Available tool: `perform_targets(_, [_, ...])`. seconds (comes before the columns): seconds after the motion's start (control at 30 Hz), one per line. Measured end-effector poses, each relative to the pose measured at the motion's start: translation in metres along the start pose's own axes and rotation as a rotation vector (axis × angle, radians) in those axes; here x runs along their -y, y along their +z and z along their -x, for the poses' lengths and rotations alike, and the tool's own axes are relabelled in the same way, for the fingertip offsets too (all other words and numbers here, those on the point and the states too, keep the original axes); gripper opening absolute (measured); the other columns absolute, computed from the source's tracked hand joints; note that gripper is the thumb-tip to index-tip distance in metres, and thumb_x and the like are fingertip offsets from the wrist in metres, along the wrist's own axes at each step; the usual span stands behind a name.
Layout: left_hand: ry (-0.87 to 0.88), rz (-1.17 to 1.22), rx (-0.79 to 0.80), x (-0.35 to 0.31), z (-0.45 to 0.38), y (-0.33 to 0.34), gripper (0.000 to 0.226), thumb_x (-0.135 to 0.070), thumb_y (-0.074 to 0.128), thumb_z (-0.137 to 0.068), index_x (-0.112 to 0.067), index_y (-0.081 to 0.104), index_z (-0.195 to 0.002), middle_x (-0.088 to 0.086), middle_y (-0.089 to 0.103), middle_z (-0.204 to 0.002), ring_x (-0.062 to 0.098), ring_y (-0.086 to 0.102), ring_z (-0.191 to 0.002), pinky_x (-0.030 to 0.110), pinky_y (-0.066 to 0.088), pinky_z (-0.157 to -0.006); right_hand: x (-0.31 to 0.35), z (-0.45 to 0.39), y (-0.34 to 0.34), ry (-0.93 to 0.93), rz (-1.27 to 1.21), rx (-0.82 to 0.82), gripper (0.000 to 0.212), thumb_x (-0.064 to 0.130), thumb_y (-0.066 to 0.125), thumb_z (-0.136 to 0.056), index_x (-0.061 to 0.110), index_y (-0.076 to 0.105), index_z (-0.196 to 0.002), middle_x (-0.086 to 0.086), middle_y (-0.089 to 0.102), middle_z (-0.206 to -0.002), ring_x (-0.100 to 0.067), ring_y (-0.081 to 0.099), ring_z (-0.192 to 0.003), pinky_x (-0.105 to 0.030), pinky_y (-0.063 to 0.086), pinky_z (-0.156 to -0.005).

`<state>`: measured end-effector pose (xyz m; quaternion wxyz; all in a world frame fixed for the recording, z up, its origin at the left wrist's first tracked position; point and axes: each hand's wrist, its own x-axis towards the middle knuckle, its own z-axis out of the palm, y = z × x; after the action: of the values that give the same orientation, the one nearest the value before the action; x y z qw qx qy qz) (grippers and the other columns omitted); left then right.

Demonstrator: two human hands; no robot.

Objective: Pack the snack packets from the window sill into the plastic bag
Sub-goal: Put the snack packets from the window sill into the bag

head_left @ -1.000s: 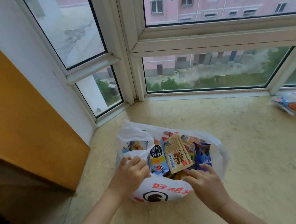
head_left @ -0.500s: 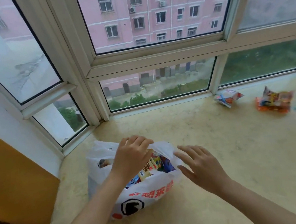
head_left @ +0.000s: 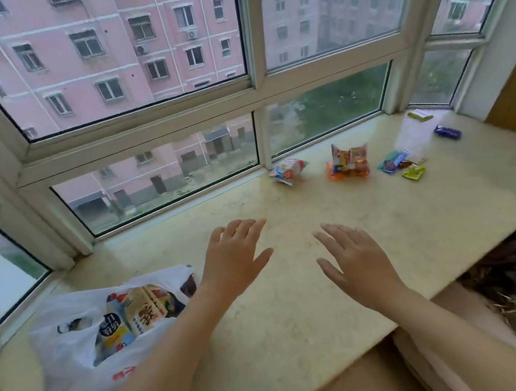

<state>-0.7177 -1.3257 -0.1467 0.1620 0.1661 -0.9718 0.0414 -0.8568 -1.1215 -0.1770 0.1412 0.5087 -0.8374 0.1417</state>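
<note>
Both hands hover over the window sill (head_left: 267, 311) with fingers spread and nothing held: the left hand (head_left: 236, 259) just beside the mouth of the plastic bag (head_left: 74, 366), the right hand (head_left: 356, 257) near it on the other side. The bag lies slumped behind and to the left of the left hand, already holding several packets. The loose snack packets lie well ahead of the right hand, near the glass: a white and orange packet (head_left: 288, 170) closest, an orange packet (head_left: 348, 165) beyond it to the right, then a teal packet (head_left: 394, 161) touching or just beside a small yellow-green packet (head_left: 414, 171), with a purple packet (head_left: 447, 132) and a green packet (head_left: 420, 115) farthest off. These look light, puffed and crinkly, probably with slick film that slides on the polished stone. A pinch at a crimped end seam, or a loose wrap around the middle, should hold without crushing the contents. The thin bag will likely sag shut, so one hand may need to hold its rim open.
</note>
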Motion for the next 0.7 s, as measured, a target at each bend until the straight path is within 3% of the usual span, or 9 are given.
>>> perform_targets(0.23, [-0.029, 0.057, 0.098, -0.113, -0.034, 0.022, 0.064, -0.058, 0.045, -0.092, -0.025, 0.036, -0.145, -0.006, 0.046, -0.144, 0.018, 0.04, -0.133, 0.038, 0.033, -0.104, -0.105, 0.053, -0.032, 0.075, 0.049, 0.046, 0.052, 0.044, 0.039, -0.089, 0.015, 0.056, -0.129, -0.008, 0.058, -0.13, -0.027, 0.057, -0.116, -0.047, 0.048, -0.094])
perform_targets(0.37, [-0.03, 0.068, 0.131, -0.153, -0.055, 0.032, 0.068, -0.062, 0.042, -0.091, -0.028, 0.027, -0.148, -0.009, 0.038, -0.149, 0.015, 0.032, -0.138, 0.036, 0.029, -0.106, -0.152, 0.067, -0.041, 0.11, 0.06, 0.077, 0.054, 0.044, 0.038, -0.088, 0.014, 0.057, -0.128, -0.009, 0.06, -0.128, -0.028, 0.059, -0.114, -0.049, 0.049, -0.093])
perform_targets(0.7, [0.025, 0.071, 0.197, -0.195, -0.156, 0.083, 0.073, -0.063, 0.047, -0.089, -0.026, 0.029, -0.149, -0.006, 0.036, -0.151, 0.018, 0.032, -0.139, 0.04, 0.031, -0.107, -0.264, 0.042, -0.02, 0.21, 0.066, 0.145, 0.056, 0.046, 0.036, -0.088, 0.016, 0.056, -0.131, -0.008, 0.057, -0.133, -0.026, 0.056, -0.119, -0.048, 0.045, -0.096])
